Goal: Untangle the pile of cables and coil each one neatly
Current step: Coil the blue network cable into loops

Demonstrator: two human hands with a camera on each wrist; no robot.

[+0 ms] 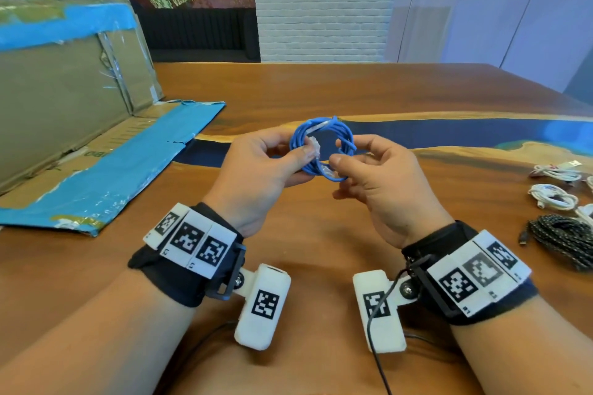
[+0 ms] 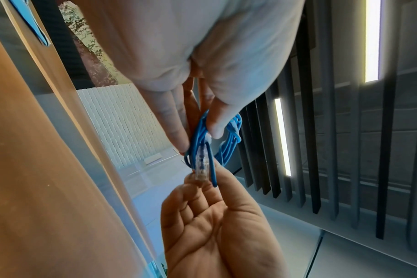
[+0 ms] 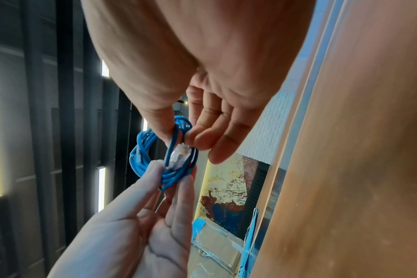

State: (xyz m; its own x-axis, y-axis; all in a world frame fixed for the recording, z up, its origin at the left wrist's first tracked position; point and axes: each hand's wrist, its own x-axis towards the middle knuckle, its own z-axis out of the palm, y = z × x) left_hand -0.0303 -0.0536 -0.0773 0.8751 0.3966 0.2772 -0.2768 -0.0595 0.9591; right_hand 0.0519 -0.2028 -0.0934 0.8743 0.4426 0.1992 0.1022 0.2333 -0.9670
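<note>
Blue cable (image 1: 322, 147) — coiled, pinched by left hand (image 1: 256, 176) and right hand (image 1: 382, 189) above desk (image 1: 321, 86). Step: securing. Next — likely tuck clear plug (image 1: 316, 147) through loops.

We cannot see which fingers of our left hand (image 1: 256, 167) sit behind the blue cable (image 1: 322, 147) coil. The white cables (image 1: 556, 184) and black braided cable (image 1: 568, 240) are cut off at the right edge; their plugs are too small to identify.
</note>
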